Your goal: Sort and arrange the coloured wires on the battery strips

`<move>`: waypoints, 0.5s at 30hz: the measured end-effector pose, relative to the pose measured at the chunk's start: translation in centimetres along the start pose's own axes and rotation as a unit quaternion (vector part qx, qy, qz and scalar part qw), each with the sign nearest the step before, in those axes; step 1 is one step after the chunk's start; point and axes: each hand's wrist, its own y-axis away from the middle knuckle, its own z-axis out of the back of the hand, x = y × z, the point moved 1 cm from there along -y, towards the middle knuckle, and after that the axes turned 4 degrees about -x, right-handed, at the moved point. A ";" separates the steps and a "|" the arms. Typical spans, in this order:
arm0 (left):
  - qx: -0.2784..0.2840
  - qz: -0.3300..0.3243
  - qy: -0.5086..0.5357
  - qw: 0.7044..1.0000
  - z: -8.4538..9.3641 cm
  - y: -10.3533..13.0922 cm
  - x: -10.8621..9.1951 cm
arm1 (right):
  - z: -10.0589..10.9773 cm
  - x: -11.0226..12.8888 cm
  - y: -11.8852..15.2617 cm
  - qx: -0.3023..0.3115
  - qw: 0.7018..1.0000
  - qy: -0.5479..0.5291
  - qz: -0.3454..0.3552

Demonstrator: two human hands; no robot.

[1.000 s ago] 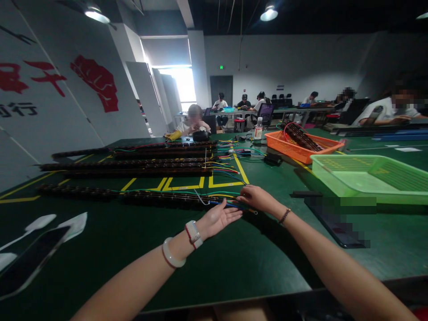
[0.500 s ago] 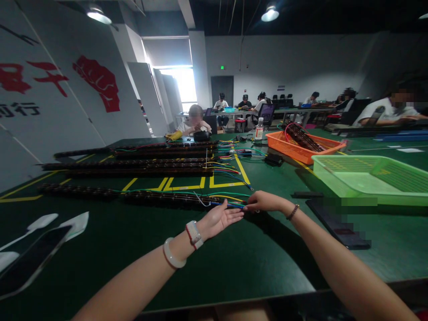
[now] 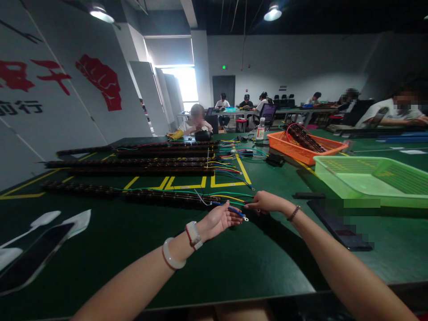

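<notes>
A long dark wire bundle lies across the green table, its coloured wire ends pointing right. My left hand is palm up at that end, and a blue wire with a ring terminal runs over its fingers, the thumb beside it. Close on the right, my right hand has its fingers closed at the tips of the green and yellow wires; the exact hold is partly hidden. Farther back lie several more dark bundles with loose coloured ends.
To the right are a green basket, an orange basket holding a dark bundle, and a dark flat object. A phone lies at left. A bottle stands behind. A person sits across the table.
The blue wire's ring end has come away from my right fingertips and now lies across my left fingers, which have curled slightly. My right hand has barely moved.
</notes>
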 end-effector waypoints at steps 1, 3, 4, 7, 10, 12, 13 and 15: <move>0.000 0.001 0.000 1.000 0.0 0.0 0.0 | 0.0 0.0 0.0 -0.001 1.000 0.001 -0.003; -0.001 0.004 0.001 1.000 0.1 0.0 0.0 | 0.1 0.2 0.0 -0.022 1.000 0.007 -0.003; -0.002 0.005 0.001 1.000 0.0 0.0 0.1 | 0.2 0.3 0.0 -0.046 0.999 0.014 0.001; -0.004 0.001 0.002 1.000 -0.1 0.1 0.0 | 0.7 0.9 0.3 -0.133 0.990 0.036 0.019; -0.008 -0.004 0.009 1.000 -0.3 0.2 0.0 | 0.9 2.0 0.9 -0.116 0.993 -0.016 0.028; -0.018 -0.006 0.018 1.000 -0.4 0.2 0.0 | 0.6 2.9 1.3 -0.051 0.996 -0.070 0.034; -0.023 -0.007 0.020 1.000 -0.4 0.2 0.0 | 0.3 3.4 1.5 -0.019 0.995 -0.091 0.040; -0.035 -0.011 0.015 0.999 -0.4 0.1 0.0 | -0.2 4.1 1.8 0.032 0.991 -0.118 0.054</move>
